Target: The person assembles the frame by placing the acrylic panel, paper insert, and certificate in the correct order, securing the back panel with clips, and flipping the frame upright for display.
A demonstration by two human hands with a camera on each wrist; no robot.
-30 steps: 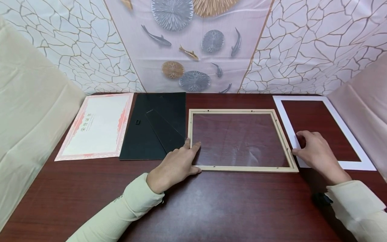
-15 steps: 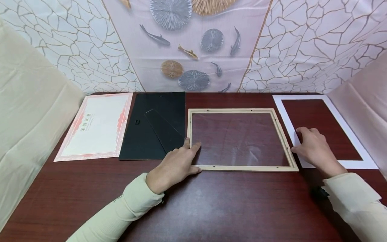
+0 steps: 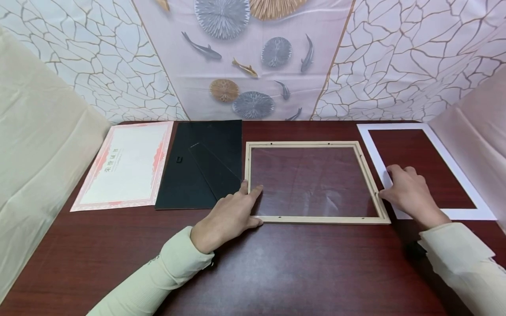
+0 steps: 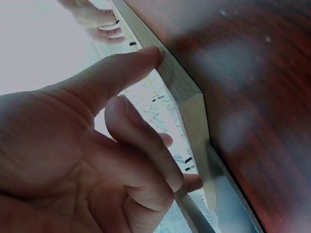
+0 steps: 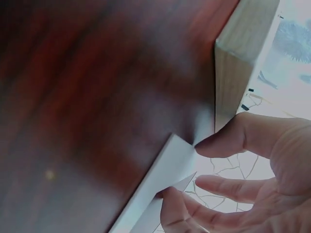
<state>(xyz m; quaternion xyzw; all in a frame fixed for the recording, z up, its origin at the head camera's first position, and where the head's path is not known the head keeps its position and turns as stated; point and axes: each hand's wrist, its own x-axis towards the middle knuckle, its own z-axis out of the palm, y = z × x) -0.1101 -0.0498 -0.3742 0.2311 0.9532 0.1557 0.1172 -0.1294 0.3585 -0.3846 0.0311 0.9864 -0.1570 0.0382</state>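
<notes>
A pale wooden picture frame [image 3: 308, 220] lies on the table with a clear sheet [image 3: 308, 184] inside it. My left hand [image 3: 227, 217] grips its near left corner, the thumb on the front side and fingers at the left side; the left wrist view shows the thumb along the wood [image 4: 187, 92]. To the right lies a white photo mat [image 3: 470, 214] with a rectangular opening. My right hand [image 3: 411, 195] pinches its left strip, fingertips at the inner edge and thumb at the outer edge. In the right wrist view, that thumb also overlaps the frame's corner [image 5: 238, 68].
A black frame backing [image 3: 201, 175] with a folded stand lies left of the frame. Farther left is a certificate sheet [image 3: 130, 166] with a pink border. Patterned cloth [image 3: 253, 61] hangs behind the dark red table [image 3: 276, 272], and pale cloth encloses both sides.
My right hand has shifted slightly leftward and away from me, and the near right corner of the mat has swung a little outward. My left hand and the frame stay in place.
</notes>
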